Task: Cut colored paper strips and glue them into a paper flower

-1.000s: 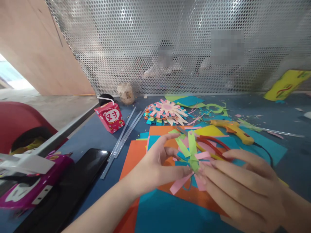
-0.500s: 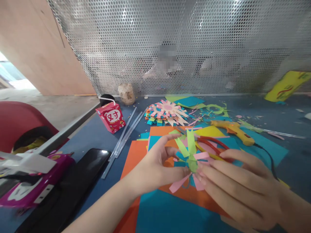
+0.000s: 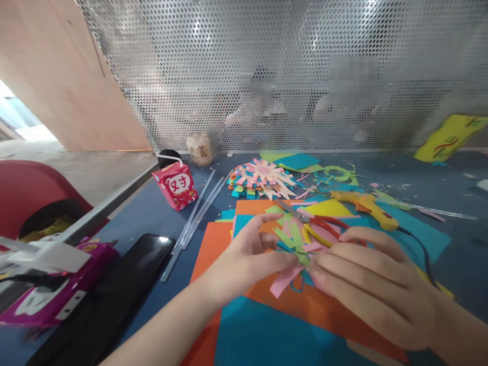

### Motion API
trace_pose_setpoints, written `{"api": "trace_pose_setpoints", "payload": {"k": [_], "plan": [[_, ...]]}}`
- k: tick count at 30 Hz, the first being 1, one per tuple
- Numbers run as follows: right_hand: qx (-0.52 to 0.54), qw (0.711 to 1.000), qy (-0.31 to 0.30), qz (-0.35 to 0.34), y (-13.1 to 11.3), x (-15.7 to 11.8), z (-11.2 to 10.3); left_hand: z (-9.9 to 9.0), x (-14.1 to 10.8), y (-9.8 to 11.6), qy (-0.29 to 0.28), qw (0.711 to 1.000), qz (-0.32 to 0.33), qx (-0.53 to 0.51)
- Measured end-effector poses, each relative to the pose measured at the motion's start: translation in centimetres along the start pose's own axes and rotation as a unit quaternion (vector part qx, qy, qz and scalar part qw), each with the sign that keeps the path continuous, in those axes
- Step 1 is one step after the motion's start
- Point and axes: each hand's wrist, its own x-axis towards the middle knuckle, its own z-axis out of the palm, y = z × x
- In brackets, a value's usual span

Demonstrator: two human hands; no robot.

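A paper flower [image 3: 302,254] with green, pink and blue strips is pinched between my two hands over the coloured sheets. My left hand [image 3: 253,249] grips its left side, thumb in front and fingers curled behind. On the right edge, the fingertips of my right hand [image 3: 375,284] press together on it, partly hiding the strips. Just behind lies a pair of scissors [image 3: 322,226] with red and yellow handles, close to my right fingers. Underneath are an orange sheet [image 3: 305,310] and a blue sheet [image 3: 267,335].
Finished pink and multicoloured paper rosettes [image 3: 263,175] lie farther back. A yellow glue gun [image 3: 368,206] with a cord rests to the right. Clear glue sticks [image 3: 196,218], a red drink carton [image 3: 175,185] and a black phone [image 3: 110,290] are at left. A perforated metal panel [image 3: 229,66] bounds the back.
The paper flower has tilted and dropped slightly between my fingers, showing less of its strips. My right hand has shifted a little, and more of the scissors shows.
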Motion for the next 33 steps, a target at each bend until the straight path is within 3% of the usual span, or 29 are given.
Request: {"api": "trace_pose_setpoints", "payload": {"k": [9, 13, 17, 21, 25, 26, 28, 30, 33], "plan": [[0.062, 0.995, -0.026, 0.07, 0.2, 0.6, 0.1, -0.2, 0.1, -0.3, -0.009, 1.0, 0.001, 0.01], [0.084, 0.99, -0.016, 0.112, 0.4, 1.0, 0.3, -0.6, 0.1, -0.3, 0.058, 0.996, 0.017, 0.071], [0.133, 0.969, 0.013, 0.209, 0.5, 1.4, 0.8, -0.6, 0.1, 0.0, 0.082, 0.984, 0.051, 0.147], [0.202, 0.902, 0.03, 0.379, 0.4, 1.0, 1.6, -0.4, -0.2, 0.2, 0.119, 0.956, 0.105, 0.248], [0.302, 0.8, 0.049, 0.517, 0.1, 1.0, 2.0, -0.5, -0.1, -0.2, 0.161, 0.889, 0.213, 0.371], [0.326, 0.774, 0.05, 0.541, 0.0, 1.2, 2.0, -0.5, 0.0, -0.4, 0.149, 0.893, 0.214, 0.368], [0.361, 0.733, 0.049, 0.574, -0.2, 1.6, 2.0, -0.5, 0.3, -0.6, 0.117, 0.928, 0.179, 0.304], [0.385, 0.71, 0.047, 0.587, -0.2, 1.9, 1.9, -0.4, 0.5, -0.7, 0.109, 0.95, 0.142, 0.255], [0.416, 0.683, 0.036, 0.599, 0.0, 1.9, 1.9, -0.2, 0.6, -0.6, 0.131, 0.956, 0.113, 0.238]]}}
